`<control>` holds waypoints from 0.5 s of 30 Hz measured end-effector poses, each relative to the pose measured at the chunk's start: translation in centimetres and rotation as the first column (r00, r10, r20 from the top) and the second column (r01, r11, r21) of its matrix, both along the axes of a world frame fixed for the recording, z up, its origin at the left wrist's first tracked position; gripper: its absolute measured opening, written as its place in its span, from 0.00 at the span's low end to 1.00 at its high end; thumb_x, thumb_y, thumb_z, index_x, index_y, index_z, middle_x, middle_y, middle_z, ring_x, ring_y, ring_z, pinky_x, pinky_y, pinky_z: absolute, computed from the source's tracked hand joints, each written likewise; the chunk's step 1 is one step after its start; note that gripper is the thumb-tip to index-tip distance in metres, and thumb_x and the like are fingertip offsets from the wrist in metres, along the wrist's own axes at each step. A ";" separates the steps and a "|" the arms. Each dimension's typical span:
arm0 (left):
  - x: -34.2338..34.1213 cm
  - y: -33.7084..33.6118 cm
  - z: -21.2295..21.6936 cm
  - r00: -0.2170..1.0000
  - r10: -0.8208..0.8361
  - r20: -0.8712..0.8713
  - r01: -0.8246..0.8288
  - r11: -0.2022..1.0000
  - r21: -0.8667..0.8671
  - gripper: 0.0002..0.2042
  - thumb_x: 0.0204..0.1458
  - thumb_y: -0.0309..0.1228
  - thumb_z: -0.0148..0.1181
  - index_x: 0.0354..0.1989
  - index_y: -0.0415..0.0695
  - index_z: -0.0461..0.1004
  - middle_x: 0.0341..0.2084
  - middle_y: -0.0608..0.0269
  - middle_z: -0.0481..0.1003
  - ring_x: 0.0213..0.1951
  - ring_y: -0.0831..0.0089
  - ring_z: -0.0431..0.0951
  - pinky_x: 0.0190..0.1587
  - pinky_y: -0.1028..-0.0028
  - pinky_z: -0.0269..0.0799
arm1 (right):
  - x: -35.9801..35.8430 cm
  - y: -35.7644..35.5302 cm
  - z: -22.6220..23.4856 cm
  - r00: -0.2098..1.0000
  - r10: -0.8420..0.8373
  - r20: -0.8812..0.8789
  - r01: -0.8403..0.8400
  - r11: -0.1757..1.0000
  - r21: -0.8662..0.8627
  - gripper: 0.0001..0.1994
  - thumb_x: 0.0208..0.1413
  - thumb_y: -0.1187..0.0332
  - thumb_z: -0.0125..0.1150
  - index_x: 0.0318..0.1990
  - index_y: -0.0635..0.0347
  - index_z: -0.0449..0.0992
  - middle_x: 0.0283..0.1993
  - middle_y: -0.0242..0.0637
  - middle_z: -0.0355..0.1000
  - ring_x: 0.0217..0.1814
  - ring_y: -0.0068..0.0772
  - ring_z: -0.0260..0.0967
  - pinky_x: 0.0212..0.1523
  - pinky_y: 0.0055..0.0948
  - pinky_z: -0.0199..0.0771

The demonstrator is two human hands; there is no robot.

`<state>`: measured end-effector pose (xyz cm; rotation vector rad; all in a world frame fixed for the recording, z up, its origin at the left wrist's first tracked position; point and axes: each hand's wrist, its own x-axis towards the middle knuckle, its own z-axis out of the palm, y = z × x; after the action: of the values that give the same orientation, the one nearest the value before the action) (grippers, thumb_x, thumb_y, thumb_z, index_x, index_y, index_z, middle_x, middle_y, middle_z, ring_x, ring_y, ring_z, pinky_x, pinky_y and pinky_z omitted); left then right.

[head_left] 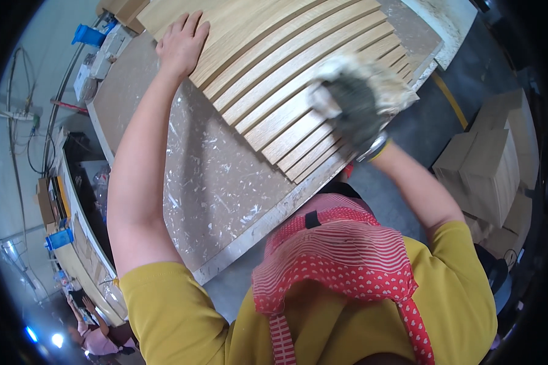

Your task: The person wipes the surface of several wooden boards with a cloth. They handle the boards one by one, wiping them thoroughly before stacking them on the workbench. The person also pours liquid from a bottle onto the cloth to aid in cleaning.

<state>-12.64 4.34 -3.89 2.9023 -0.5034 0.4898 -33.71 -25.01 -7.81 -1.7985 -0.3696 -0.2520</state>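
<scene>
Gloved hand and pale cloth over a stepped spread of wooden boards

Head view: A set of light-brown wooden boards (274,76) lies across the upper middle, overlapping in steps so that most show only a strip of their faces. The uppermost, at the upper left, shows the widest face. They rest on a brown desk (219,176) scattered with whitish flecks, and their lowest corner comes close to its near edge.

The left hand (181,45) is bare and open, laid palm down on the widest board, fingers pointing away from the person, the wrist crossing the board's left edge. The right hand (351,109), in a dark glove, is over the narrower strips toward the right end, together with a whitish cloth (391,82). Blur hides its fingers, so I cannot tell whether they are closed on the cloth. A band circles the right wrist.

The person wears a mustard-yellow shirt (170,310) and a red-and-white patterned apron (341,255). Beyond the desk's left side, near its far corner, sits a blue object (90,35). On the right, cardboard boxes (484,167) stand near a yellow stripe (449,100) on the floor. At the lower left, another person (100,340) in pink shows small, well apart from the desk.
</scene>
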 end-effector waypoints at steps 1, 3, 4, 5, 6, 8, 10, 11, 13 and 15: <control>0.8 -0.3 -0.2 1.000 -0.021 0.005 0.021 1.000 -0.021 0.26 0.57 0.53 0.40 0.62 0.60 0.61 0.63 0.61 0.60 0.63 0.61 0.59 0.62 0.54 0.52 | -1.2 2.2 -2.7 0.964 0.035 0.264 0.050 0.950 -0.309 0.18 0.47 0.65 0.60 0.46 0.61 0.75 0.43 0.45 0.73 0.47 0.43 0.70 0.50 0.39 0.67; 0.9 0.7 -1.0 0.999 -0.032 0.006 0.032 0.999 0.014 0.25 0.58 0.51 0.40 0.62 0.59 0.61 0.63 0.61 0.60 0.62 0.61 0.60 0.62 0.56 0.52 | -3.8 7.7 -0.9 0.939 0.214 0.270 -0.054 0.866 -0.497 0.23 0.51 0.55 0.58 0.49 0.63 0.73 0.45 0.48 0.72 0.48 0.44 0.69 0.51 0.41 0.66; 1.2 1.2 -1.1 0.999 -0.049 0.007 0.049 0.999 0.014 0.24 0.59 0.50 0.39 0.63 0.58 0.61 0.63 0.60 0.60 0.62 0.61 0.60 0.62 0.57 0.53 | -4.5 9.3 0.1 0.912 0.391 0.122 -0.232 0.740 -0.631 0.24 0.51 0.51 0.57 0.51 0.57 0.73 0.48 0.45 0.71 0.53 0.44 0.68 0.54 0.39 0.65; 1.4 1.7 -1.4 1.000 -0.021 0.007 0.020 0.999 0.041 0.24 0.59 0.49 0.39 0.63 0.58 0.61 0.63 0.60 0.59 0.63 0.61 0.59 0.63 0.57 0.52 | -5.1 10.2 -0.4 0.862 0.426 0.273 -0.180 0.762 -0.621 0.22 0.51 0.51 0.57 0.51 0.49 0.74 0.51 0.42 0.70 0.56 0.43 0.66 0.56 0.39 0.64; 1.0 2.5 -1.5 1.000 0.020 0.009 -0.020 0.997 0.076 0.24 0.60 0.48 0.39 0.63 0.58 0.61 0.63 0.60 0.59 0.63 0.61 0.59 0.63 0.58 0.52 | -5.2 9.8 0.3 0.861 0.457 0.226 -0.294 0.807 -0.512 0.20 0.52 0.52 0.56 0.51 0.45 0.74 0.52 0.38 0.70 0.58 0.40 0.65 0.55 0.39 0.64; 0.4 2.2 -0.6 0.997 0.049 -0.051 -0.045 0.996 0.075 0.24 0.60 0.48 0.39 0.64 0.57 0.59 0.63 0.60 0.58 0.64 0.61 0.57 0.63 0.58 0.51 | -4.1 7.0 3.3 0.902 0.424 0.085 -0.301 0.758 -0.578 0.22 0.47 0.53 0.61 0.51 0.47 0.74 0.51 0.40 0.69 0.54 0.42 0.66 0.54 0.39 0.65; -0.1 0.6 0.6 0.997 0.030 -0.077 -0.026 0.998 0.049 0.24 0.61 0.48 0.38 0.65 0.57 0.59 0.64 0.61 0.58 0.65 0.61 0.56 0.64 0.58 0.50 | -3.5 3.1 3.1 0.926 0.313 0.213 -0.127 0.787 -0.604 0.23 0.43 0.54 0.64 0.49 0.49 0.74 0.49 0.40 0.68 0.49 0.43 0.67 0.52 0.41 0.66; -0.5 0.2 0.8 0.995 0.030 -0.093 -0.027 0.999 0.039 0.24 0.61 0.48 0.38 0.65 0.57 0.58 0.64 0.61 0.57 0.65 0.62 0.55 0.64 0.59 0.49 | -3.0 2.0 1.1 0.919 0.311 0.244 -0.080 0.751 -0.655 0.23 0.44 0.54 0.63 0.50 0.48 0.74 0.48 0.38 0.69 0.50 0.40 0.67 0.55 0.42 0.65; -0.7 0.4 0.7 0.994 0.017 -0.106 -0.012 0.999 0.046 0.24 0.62 0.48 0.37 0.65 0.57 0.58 0.65 0.61 0.56 0.66 0.62 0.55 0.64 0.59 0.48 | -1.2 -1.5 -0.8 0.876 0.360 0.321 -0.061 0.743 -0.666 0.21 0.54 0.60 0.54 0.55 0.52 0.69 0.55 0.41 0.68 0.54 0.40 0.67 0.55 0.42 0.67; -0.5 0.5 1.0 0.993 0.023 -0.112 -0.018 0.999 0.049 0.24 0.62 0.47 0.37 0.66 0.58 0.57 0.65 0.61 0.55 0.66 0.63 0.54 0.64 0.60 0.46 | 1.6 -7.2 -3.0 0.826 0.205 0.525 0.188 0.778 -0.599 0.18 0.60 0.62 0.48 0.56 0.55 0.67 0.51 0.43 0.72 0.48 0.33 0.72 0.47 0.35 0.74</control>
<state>-13.18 4.85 -2.88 2.9623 -0.4753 0.3183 -32.11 -32.21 -10.84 -2.3688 -0.9877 -0.7421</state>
